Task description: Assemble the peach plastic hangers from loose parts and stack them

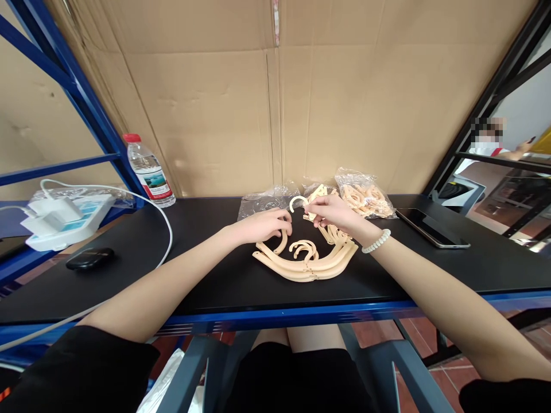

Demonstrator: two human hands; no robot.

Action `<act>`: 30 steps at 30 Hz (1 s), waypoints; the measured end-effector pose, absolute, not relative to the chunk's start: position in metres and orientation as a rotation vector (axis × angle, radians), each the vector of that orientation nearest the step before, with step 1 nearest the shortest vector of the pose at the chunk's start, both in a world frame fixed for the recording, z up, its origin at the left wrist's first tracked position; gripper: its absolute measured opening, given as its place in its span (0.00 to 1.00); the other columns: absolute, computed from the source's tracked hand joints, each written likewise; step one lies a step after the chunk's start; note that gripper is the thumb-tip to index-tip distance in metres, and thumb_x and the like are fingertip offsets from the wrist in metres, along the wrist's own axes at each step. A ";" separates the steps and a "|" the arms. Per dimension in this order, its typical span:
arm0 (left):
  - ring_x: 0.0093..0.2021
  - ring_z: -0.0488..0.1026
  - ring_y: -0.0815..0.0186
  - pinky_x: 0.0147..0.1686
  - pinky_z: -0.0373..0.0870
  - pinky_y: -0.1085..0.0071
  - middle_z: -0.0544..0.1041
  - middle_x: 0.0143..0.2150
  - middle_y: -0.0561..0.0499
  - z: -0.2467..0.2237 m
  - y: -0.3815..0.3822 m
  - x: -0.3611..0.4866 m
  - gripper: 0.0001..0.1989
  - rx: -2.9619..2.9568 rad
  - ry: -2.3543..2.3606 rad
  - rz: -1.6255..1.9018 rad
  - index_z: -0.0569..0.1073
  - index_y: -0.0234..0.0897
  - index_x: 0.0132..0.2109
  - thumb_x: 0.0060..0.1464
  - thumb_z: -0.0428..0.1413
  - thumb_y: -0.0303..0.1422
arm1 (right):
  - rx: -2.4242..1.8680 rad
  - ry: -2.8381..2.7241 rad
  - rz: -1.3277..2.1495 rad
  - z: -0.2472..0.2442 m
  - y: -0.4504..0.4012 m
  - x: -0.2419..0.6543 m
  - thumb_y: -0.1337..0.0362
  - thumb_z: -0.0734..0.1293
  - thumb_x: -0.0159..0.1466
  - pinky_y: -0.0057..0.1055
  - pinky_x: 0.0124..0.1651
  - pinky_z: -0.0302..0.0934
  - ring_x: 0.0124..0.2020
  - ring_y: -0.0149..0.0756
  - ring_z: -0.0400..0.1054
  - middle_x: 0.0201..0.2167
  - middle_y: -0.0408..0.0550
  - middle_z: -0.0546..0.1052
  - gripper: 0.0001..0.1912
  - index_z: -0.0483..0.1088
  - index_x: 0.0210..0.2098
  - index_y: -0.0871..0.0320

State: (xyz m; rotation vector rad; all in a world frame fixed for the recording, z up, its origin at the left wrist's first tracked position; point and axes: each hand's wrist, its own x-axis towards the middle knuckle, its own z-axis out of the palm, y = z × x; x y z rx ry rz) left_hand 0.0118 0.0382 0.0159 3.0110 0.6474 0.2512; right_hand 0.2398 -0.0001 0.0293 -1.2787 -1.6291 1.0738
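Note:
My right hand (330, 210) is closed in a pinch on a beige plastic hanger hook (297, 201), raised above the table with its curve pointing left. Curled fingers of my left hand (266, 225) are around the upper end of a curved beige hanger arm (281, 243); its lower end hangs close to the pile. Just in front of both hands lie several assembled beige hangers (303, 271), stacked, with their hooks folded inward. More loose hanger pieces (333, 234) lie beneath my right hand, partly hidden by it.
Clear plastic bags, one with beige pieces (365, 198), lie along the cardboard wall (206, 115). A phone (430, 227) rests at right. At left are a water bottle (150, 175), a power strip (86, 221), a cable and a black mouse (90, 259). Another person (488, 143) is beyond the right frame.

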 end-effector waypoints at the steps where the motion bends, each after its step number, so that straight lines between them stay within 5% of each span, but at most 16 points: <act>1: 0.50 0.68 0.59 0.48 0.65 0.65 0.73 0.50 0.45 0.017 0.039 0.010 0.14 3.053 0.656 0.231 0.78 0.39 0.42 0.57 0.50 0.21 | -1.262 -1.618 1.083 0.030 0.000 0.241 0.67 0.68 0.63 0.20 0.23 0.60 0.20 0.25 0.67 0.19 0.42 0.70 0.08 0.70 0.27 0.62; 6: 0.52 0.67 0.57 0.51 0.59 0.63 0.77 0.43 0.47 0.027 0.040 -0.001 0.10 3.071 0.712 0.263 0.76 0.40 0.37 0.61 0.50 0.27 | -1.201 -1.526 1.147 0.032 0.001 0.246 0.64 0.70 0.62 0.21 0.24 0.63 0.21 0.25 0.68 0.22 0.43 0.71 0.07 0.72 0.30 0.62; 11: 0.35 0.69 0.65 0.38 0.63 0.71 0.74 0.34 0.51 0.036 0.032 -0.011 0.11 2.740 0.746 0.365 0.72 0.39 0.40 0.61 0.45 0.28 | -1.087 -1.507 1.259 0.032 -0.003 0.250 0.65 0.71 0.62 0.20 0.26 0.66 0.23 0.24 0.70 0.26 0.44 0.74 0.06 0.73 0.33 0.62; 16: 0.29 0.66 0.67 0.34 0.62 0.72 0.69 0.26 0.54 0.036 0.025 -0.010 0.11 2.595 0.824 0.286 0.72 0.38 0.39 0.62 0.45 0.33 | -1.011 -1.489 1.413 0.031 -0.010 0.245 0.65 0.73 0.59 0.19 0.26 0.66 0.21 0.22 0.68 0.25 0.41 0.74 0.07 0.71 0.31 0.61; 23: 0.29 0.65 0.68 0.31 0.61 0.72 0.73 0.30 0.54 0.038 0.018 -0.006 0.09 2.490 0.862 0.349 0.68 0.38 0.42 0.61 0.48 0.36 | -0.854 -1.540 1.482 0.030 -0.016 0.242 0.64 0.76 0.55 0.20 0.32 0.69 0.27 0.25 0.72 0.27 0.41 0.74 0.12 0.71 0.34 0.62; 30: 0.30 0.68 0.69 0.32 0.66 0.71 0.76 0.38 0.49 0.037 0.017 -0.003 0.13 2.466 0.935 0.611 0.76 0.36 0.42 0.56 0.54 0.39 | -0.951 -1.473 1.439 0.029 -0.017 0.243 0.65 0.77 0.53 0.20 0.33 0.70 0.29 0.25 0.71 0.26 0.41 0.73 0.12 0.71 0.30 0.61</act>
